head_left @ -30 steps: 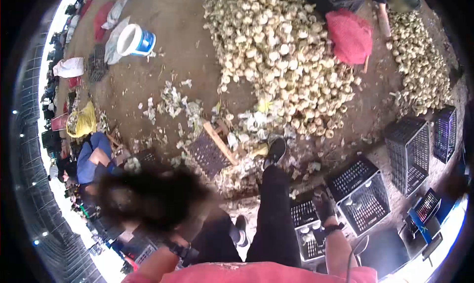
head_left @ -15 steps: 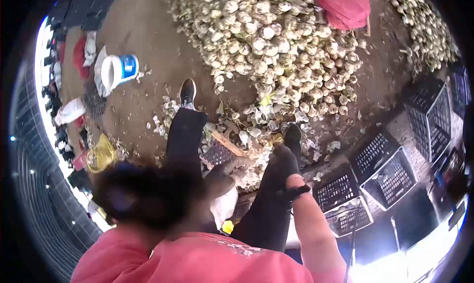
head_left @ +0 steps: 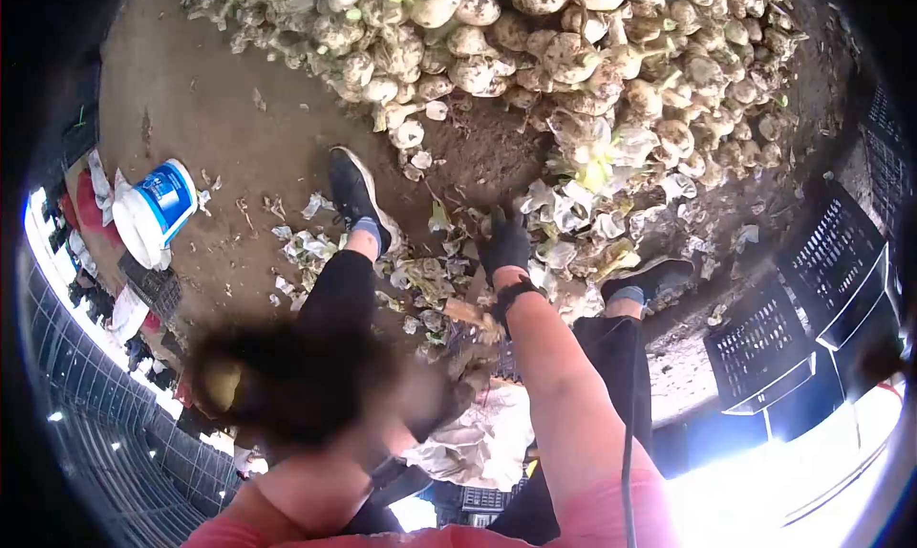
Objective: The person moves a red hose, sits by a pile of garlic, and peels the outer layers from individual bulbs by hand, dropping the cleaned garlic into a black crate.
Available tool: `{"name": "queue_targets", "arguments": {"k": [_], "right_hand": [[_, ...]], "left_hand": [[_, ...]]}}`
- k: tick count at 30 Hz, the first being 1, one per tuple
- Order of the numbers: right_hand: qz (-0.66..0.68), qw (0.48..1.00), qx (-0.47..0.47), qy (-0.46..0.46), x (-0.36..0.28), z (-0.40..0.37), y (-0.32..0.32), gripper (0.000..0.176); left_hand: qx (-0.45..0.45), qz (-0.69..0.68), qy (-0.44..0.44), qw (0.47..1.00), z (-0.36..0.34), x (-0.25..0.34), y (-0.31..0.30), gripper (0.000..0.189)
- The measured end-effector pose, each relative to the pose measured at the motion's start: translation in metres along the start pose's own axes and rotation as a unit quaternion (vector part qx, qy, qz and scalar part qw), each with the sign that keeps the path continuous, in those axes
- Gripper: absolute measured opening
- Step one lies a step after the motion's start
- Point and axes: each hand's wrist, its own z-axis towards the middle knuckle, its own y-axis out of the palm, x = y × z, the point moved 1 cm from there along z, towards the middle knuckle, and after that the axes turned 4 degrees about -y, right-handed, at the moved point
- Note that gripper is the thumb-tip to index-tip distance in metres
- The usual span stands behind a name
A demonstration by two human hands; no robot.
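Note:
My right hand (head_left: 504,244), in a dark glove, reaches forward to the ground beside loose pale leaves and peelings (head_left: 573,223). Its fingers point away from me, seemingly apart, with nothing visible in them. Ahead lies a large heap of pale, soil-marked, onion-like bulbs (head_left: 568,59). My left hand (head_left: 457,387), also gloved, is low between my legs near a piece of wood (head_left: 470,313) and a whitish sack (head_left: 482,440). A blurred dark shape close to the camera partly covers it, so its fingers and anything in them cannot be made out.
A blue-and-white bucket (head_left: 158,209) is on the dirt floor at left. Black plastic crates (head_left: 761,345) line the right side. My shoes (head_left: 358,196) stand among the scattered peelings. A cord (head_left: 628,472) hangs by my right arm.
My right hand has moved from near my right knee forward towards the heap. My left hand stays low between my legs. The view has shifted, and the heap looks closer.

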Motion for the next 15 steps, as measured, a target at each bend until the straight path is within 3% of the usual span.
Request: {"name": "queue_targets", "arguments": {"k": [1,3,5,7,9,10,11,12,14,15], "right_hand": [[-0.002,1.0,0.007,0.0,0.007,0.013,0.005,0.059],[0.07,0.996,-0.043,0.023,0.018,0.01,-0.003,0.055],[0.123,0.989,-0.043,0.074,0.027,-0.005,-0.038,0.053],[0.225,0.962,-0.055,0.147,0.017,-0.036,-0.094,0.049],[0.298,0.934,-0.077,0.182,0.008,-0.082,-0.15,0.045],[0.333,0.917,-0.095,0.198,0.011,-0.106,-0.166,0.043],[0.315,0.938,-0.041,0.141,0.007,-0.126,-0.186,0.042],[0.296,0.951,0.006,0.085,0.002,-0.146,-0.205,0.04],[0.303,0.95,0.051,0.06,0.006,-0.166,-0.226,0.038],[0.331,0.938,0.041,0.095,0.0,-0.165,-0.242,0.038]], "left_hand": [[0.01,0.119,-0.004,0.993,0.007,-0.008,-0.013,0.031],[0.05,0.173,-0.037,0.983,0.007,-0.013,-0.022,0.029],[0.068,0.115,-0.045,0.99,0.018,0.001,-0.023,0.028],[0.097,0.107,0.047,0.988,0.012,0.038,-0.017,0.027],[0.1,0.155,0.026,0.983,0.006,0.032,-0.03,0.028],[0.14,0.312,0.101,0.934,0.007,0.04,-0.03,0.028],[0.146,0.248,0.049,0.956,0.003,0.054,-0.02,0.03],[0.148,0.249,0.055,0.955,-0.004,0.072,-0.009,0.03],[0.033,0.163,0.15,0.975,-0.014,0.116,0.008,0.03],[0.007,0.023,0.102,0.994,-0.014,0.119,0.008,0.03]]}}
